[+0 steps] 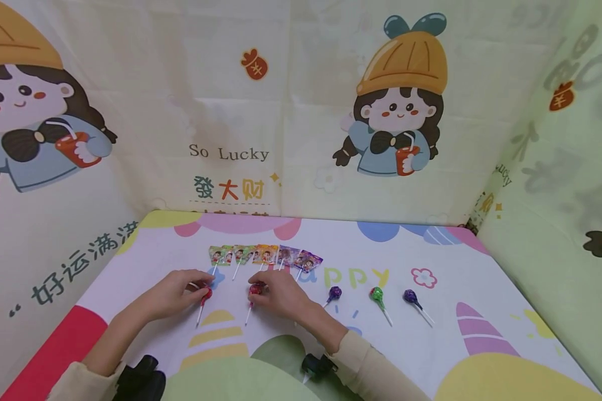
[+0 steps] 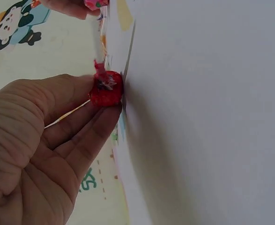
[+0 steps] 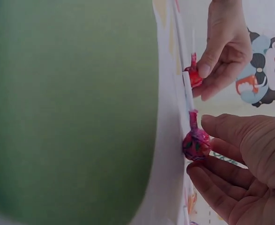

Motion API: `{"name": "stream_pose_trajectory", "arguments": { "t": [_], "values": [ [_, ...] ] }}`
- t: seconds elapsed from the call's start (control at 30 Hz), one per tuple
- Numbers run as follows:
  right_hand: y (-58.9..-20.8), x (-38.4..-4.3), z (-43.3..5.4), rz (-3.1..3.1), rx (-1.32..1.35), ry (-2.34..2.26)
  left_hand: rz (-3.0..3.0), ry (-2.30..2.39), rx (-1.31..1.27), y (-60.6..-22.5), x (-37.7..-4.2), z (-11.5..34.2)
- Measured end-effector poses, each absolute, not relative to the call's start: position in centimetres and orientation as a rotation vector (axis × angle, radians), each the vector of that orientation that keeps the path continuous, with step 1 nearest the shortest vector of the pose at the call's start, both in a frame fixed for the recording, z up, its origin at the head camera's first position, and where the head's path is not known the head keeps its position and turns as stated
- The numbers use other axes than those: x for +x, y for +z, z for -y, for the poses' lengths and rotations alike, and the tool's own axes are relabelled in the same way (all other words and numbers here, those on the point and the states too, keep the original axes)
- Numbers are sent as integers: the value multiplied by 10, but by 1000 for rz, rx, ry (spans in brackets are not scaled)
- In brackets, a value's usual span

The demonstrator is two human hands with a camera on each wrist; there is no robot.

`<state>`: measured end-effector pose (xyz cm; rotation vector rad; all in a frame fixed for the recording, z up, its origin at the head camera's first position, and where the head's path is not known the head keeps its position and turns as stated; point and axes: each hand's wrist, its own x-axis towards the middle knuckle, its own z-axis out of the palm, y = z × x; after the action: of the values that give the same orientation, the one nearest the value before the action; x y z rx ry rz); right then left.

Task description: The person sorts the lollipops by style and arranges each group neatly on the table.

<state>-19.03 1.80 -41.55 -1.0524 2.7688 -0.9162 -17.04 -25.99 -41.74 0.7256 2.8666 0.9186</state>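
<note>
Beside a red lollipop [image 2: 107, 91] on the table's left part is my left hand [image 1: 178, 289], its thumb and fingers pinching the wrapped head. The white stick points down toward me in the head view. Just to the right, my right hand [image 1: 279, 293] has its thumb and fingers around the head of a pink lollipop [image 3: 196, 144]; how firmly it holds is hard to tell. That candy's stick also points toward me. Both lollipops are at the table surface, and the hands partly cover them in the head view.
Behind the hands lies a row of flat-wrapped lollipops, among them a green one [image 1: 221, 255], an orange one [image 1: 265, 254] and a purple one [image 1: 308, 260]. Rightward on the printed table [image 1: 361, 362] are a purple lollipop [image 1: 334, 293], a green-and-red lollipop [image 1: 377, 295] and a dark purple lollipop [image 1: 411, 297].
</note>
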Motion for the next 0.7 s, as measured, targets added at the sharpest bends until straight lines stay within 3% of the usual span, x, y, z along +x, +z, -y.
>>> {"name": "stream_pose_trajectory", "arguments": {
  "t": [0.7],
  "values": [
    [-424, -194, -17, -2715, -1024, -1092, -2813, 1060, 746, -419, -170, 267]
  ]
}}
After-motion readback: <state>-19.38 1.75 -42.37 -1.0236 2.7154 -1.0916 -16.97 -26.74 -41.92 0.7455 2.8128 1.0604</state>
